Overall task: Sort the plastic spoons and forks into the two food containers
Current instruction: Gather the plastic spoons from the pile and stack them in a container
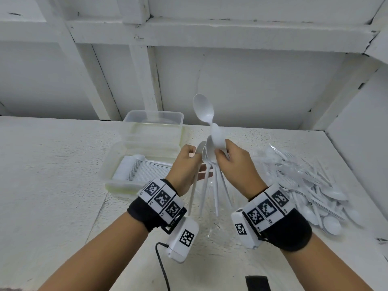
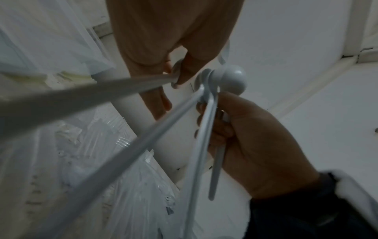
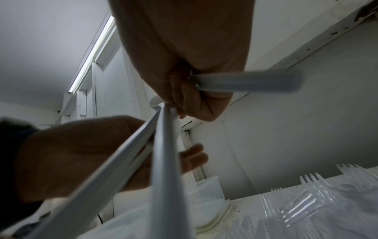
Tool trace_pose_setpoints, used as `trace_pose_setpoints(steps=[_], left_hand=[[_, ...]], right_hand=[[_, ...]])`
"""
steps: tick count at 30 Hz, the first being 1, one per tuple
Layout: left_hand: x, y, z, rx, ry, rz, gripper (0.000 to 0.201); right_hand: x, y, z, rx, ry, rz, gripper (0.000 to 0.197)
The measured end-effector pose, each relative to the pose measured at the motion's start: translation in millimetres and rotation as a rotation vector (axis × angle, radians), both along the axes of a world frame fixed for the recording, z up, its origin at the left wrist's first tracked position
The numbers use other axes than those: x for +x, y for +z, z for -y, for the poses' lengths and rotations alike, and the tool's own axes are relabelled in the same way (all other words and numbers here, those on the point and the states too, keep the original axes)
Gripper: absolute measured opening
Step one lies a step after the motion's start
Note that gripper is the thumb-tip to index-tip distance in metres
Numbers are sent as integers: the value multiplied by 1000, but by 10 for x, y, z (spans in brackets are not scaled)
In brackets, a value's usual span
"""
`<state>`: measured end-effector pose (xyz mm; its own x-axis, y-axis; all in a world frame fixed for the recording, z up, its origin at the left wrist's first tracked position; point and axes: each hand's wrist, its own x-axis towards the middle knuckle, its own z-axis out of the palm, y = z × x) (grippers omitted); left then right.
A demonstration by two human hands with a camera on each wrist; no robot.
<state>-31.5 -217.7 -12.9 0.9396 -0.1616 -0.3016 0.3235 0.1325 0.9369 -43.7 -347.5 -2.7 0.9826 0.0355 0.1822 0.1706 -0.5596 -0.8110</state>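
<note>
Above table (image 1: 52, 164), right of spoon container (image 1: 117, 164): left hand (image 1: 184, 166) pinches one spoon (image 1: 194, 185), right hand (image 1: 237, 164) grips spoon bunch (image 1: 212, 152).

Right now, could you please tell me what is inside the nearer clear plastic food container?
The nearer clear plastic food container holds a neat stack of white plastic spoons. Whatever lies beneath that stack is covered.

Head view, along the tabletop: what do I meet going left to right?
Clear plastic food container holding stacked white spoons → left hand pinching one white plastic spoon → right hand gripping a bunch of white plastic spoons → loose pile of white plastic spoons and forks.
</note>
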Motion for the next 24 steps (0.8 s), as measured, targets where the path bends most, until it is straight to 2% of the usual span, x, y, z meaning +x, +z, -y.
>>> trace_pose_setpoints(steps=[1, 3, 6, 10, 15, 19, 24], left_hand=[[-11, 29, 5, -54, -22, -15, 14], [-22, 46, 14, -143, -82, -16, 33], [-50, 70, 26, -186, -121, -19, 50], [-39, 56, 30, -168, -104, 0, 50], [-61, 40, 58, -170, -121, 38, 48], [-30, -26, 61, -182, -47, 34, 44], [56, 31, -18, -286, 168, -46, 36]], right_hand=[[10, -24, -10, -33, -3, 19, 15], [31, -69, -41, -93, -14, 61, 12], [40, -123, -82, -170, -44, 144, 15], [22, -129, -120, -227, -116, 165, 23], [-18, -94, -164, -189, -92, 133, 41], [-22, -105, -173, -107, -74, 129, 31], [-86, -109, -92, -44, 25, 136, 22]])
